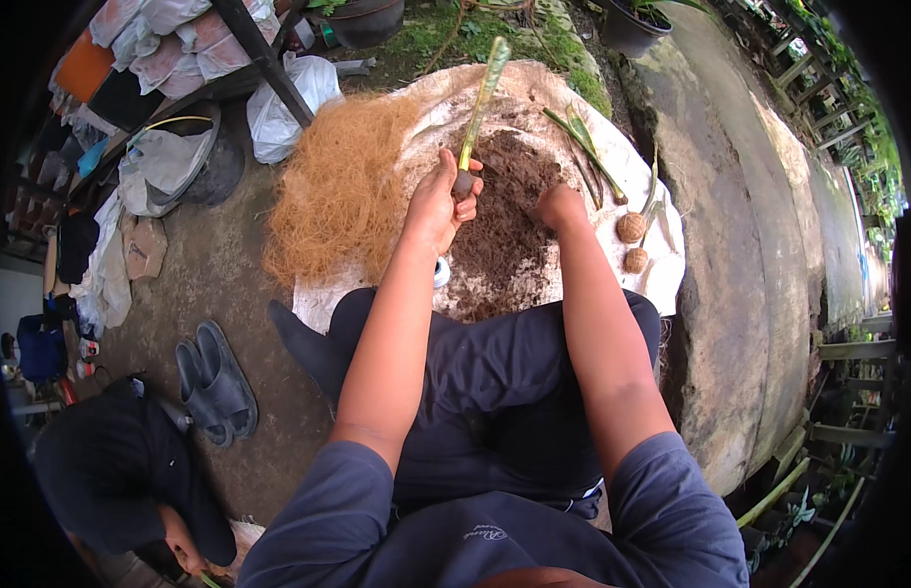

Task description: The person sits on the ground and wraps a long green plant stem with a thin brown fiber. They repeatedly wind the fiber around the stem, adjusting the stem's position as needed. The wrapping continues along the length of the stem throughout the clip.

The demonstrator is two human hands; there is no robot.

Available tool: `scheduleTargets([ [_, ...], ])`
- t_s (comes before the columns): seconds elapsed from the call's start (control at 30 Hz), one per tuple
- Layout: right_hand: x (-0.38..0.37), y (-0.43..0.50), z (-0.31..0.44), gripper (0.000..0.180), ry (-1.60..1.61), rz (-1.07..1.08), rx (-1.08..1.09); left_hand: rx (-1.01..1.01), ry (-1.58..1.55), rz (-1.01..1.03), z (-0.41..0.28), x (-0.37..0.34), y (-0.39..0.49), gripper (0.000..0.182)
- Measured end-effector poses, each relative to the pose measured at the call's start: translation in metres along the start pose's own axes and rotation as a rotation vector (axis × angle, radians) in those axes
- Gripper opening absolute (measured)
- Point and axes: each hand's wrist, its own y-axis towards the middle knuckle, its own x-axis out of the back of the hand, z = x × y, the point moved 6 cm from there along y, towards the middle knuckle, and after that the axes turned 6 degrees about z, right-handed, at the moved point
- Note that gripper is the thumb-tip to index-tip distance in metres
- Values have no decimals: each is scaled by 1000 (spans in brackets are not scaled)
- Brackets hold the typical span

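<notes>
My left hand [433, 206] grips a leafy plant cutting [485, 99] by its base, where a dark ball of soil [463, 182] sits among the fingers. The green leaf points away from me. My right hand [563, 206] is at the right side of a heap of dark soil [503, 184]; its fingers are bent and partly hidden. Right of that hand lie two fibre-wrapped root balls [632, 228] with leaves attached. Loose cuttings [591, 156] rest just beyond them. All of this is on a white woven sack [657, 283] before my crossed legs.
Brown coconut-like fibre [345, 191] is piled left of the soil. A small white round object [442, 272] shows partly beneath my left forearm. Grey slides [216, 382] stand on the floor, near another person [117, 470]. A black bucket [216, 162] and a concrete ledge [727, 257] flank the sack.
</notes>
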Motion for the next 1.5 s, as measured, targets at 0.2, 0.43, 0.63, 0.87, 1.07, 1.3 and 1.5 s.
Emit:
scheduleTargets([
  [0.2, -17, 2, -2, 49, -34, -14, -68, -27, 4, 80, 0, -4, 2, 42],
  [0.43, 23, -22, -4, 32, 545, 132, -52, -62, 13, 91, -2, 6, 3, 36],
  [0.63, 76, -97, 26, 28, 1325, 208, 167, -34, 151, 7, -5, 4, 1, 36],
  [0.87, 81, -141, 47, 31, 1498, 260, 371, -57, 134, 99, -4, 4, 4, 34],
  [1.07, 76, -140, 68, 23, 1493, 205, 403, -14, 143, 119, 0, -2, 3, 35],
  [1.3, 72, -136, 88, 12, 1137, 70, 532, 15, 205, 98, -1, -5, 2, 35],
  [1.5, 72, -134, 91, 12, 1083, 42, 460, -14, 215, 80, 4, -5, 4, 34],
])
